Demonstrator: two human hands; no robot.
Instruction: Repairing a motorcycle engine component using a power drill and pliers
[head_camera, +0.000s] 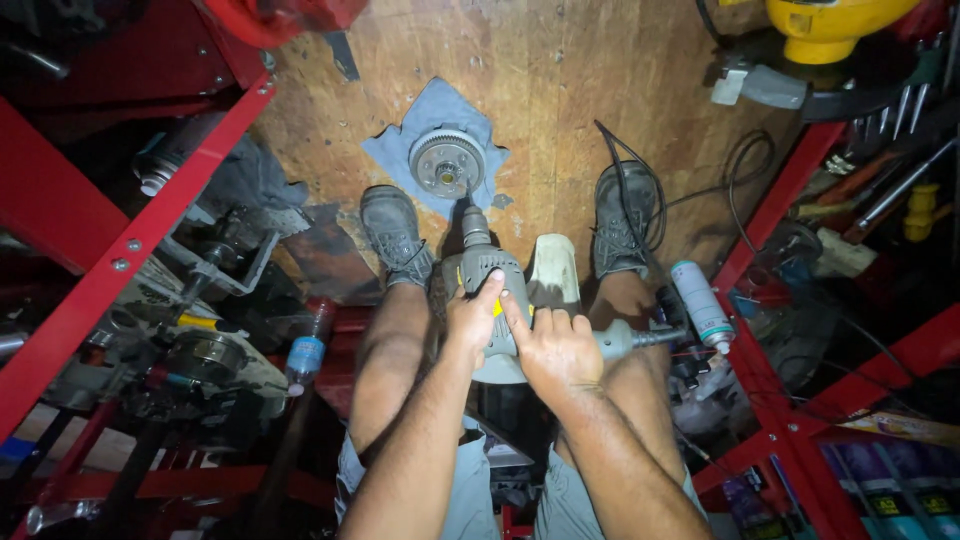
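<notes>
A round metal gear-like part lies on a blue-grey cloth on the wooden floor, between my two shoes. I hold a grey power drill pointed down, its tip touching the centre of the round part. My left hand wraps the drill body from the left. My right hand grips the drill's rear and handle from the right, index finger stretched along the housing. The drill's cord end sticks out to the right.
Red metal frame beams flank both sides. A white spray can stands by my right leg. Black cables loop near the right shoe. Tools and wrenches lie at right, engine parts at left, a yellow machine at top right.
</notes>
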